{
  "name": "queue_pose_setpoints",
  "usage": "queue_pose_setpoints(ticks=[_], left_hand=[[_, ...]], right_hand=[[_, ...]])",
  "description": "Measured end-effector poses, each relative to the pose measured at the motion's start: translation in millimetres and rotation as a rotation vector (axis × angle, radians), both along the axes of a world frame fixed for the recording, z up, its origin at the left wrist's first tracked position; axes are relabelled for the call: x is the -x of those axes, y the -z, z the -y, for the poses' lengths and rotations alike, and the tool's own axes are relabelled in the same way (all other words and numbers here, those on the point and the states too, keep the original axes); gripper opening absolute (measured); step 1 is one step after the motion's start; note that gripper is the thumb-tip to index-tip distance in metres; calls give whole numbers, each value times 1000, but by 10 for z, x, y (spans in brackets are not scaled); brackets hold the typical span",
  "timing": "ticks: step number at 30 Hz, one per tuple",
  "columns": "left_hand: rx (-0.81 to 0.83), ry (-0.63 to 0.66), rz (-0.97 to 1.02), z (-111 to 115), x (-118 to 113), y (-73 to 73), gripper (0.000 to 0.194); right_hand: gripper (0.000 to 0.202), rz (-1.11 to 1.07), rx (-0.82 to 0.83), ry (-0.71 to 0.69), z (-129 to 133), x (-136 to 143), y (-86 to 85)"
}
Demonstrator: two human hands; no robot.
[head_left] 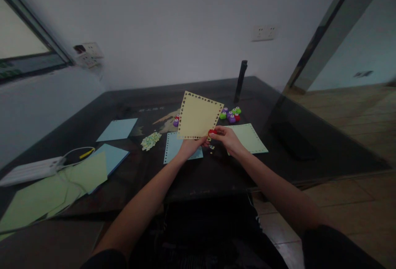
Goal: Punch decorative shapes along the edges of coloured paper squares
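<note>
Raised above the table is a pale yellow sheet of paper (199, 116) with small shapes punched along its edges. My left hand (193, 147) grips it by the bottom edge. In my right hand (227, 137), thumb and fingers close round a small red craft punch (212, 132) at the sheet's lower right corner. Below lie a blue sheet with a punched border (169, 149), partly covered by my left hand, and a pale green punched sheet (250, 137) beyond my right wrist. A few tiny paper bits (211, 148) lie beneath the hands.
Several purple, green and red craft punches (231, 116) cluster behind the sheet. A heap of paper bits (151, 141) lies left. Further left are blue paper (119, 129), green sheets (40, 190), a white power strip (31, 170) and cable. A black upright object (240, 81) stands at the back.
</note>
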State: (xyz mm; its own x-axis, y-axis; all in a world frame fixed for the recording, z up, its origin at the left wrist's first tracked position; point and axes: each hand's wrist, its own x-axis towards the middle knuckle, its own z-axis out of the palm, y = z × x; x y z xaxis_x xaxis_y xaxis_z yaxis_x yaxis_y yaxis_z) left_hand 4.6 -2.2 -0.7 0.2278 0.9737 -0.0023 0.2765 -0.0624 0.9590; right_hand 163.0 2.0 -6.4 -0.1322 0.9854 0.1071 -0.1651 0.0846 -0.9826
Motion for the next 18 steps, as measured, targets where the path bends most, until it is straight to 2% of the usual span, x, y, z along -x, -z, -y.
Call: queue_pose_setpoints(ticks=[12, 18], left_hand=[[-95, -4, 56, -1, -1, 58, 20], [-179, -4, -26, -20, 29, 123, 28]], right_hand=[[26, -59, 56, -27, -18, -1, 1], [23, -31, 39, -37, -39, -12, 27]])
